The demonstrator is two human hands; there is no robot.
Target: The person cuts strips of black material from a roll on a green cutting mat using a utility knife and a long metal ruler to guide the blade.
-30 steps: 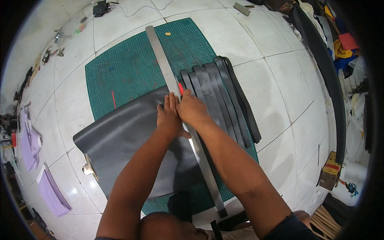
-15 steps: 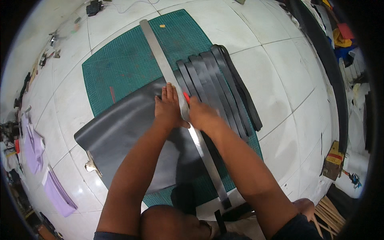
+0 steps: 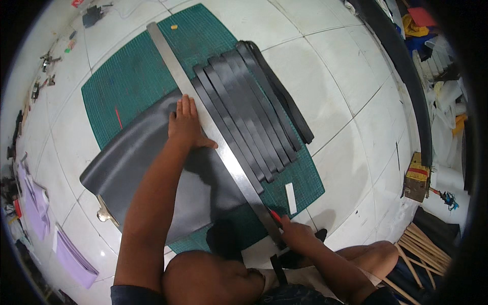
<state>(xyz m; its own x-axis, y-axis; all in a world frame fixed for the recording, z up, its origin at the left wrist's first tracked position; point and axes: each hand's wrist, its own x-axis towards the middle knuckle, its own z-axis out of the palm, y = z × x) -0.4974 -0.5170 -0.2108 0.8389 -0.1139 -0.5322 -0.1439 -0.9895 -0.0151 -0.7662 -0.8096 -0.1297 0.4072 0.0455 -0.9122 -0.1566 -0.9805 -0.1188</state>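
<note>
a long metal ruler lies slantwise across a green cutting mat on the white tiled floor, running from the mat's far edge down to its near corner. the left hand presses flat on the ruler's left edge, fingers straight and close together, thumb stretched out along the steel, the palm resting on a black sheet that spreads left of the ruler and over the mat's near left edge. the right hand sits at the ruler's near end, fingers curled and pinching a red-handled knife whose tip meets the ruler's right edge; the blade itself is too small to make out. just right of the ruler, a row of cut black strips lies side by side, parallel to it, on the mat. a small white bar rests on the mat near the right hand. a metal clip peeks from under the sheet's near left corner. purple sheets lie on the floor at far left, and a small wooden box stands at right.
</note>
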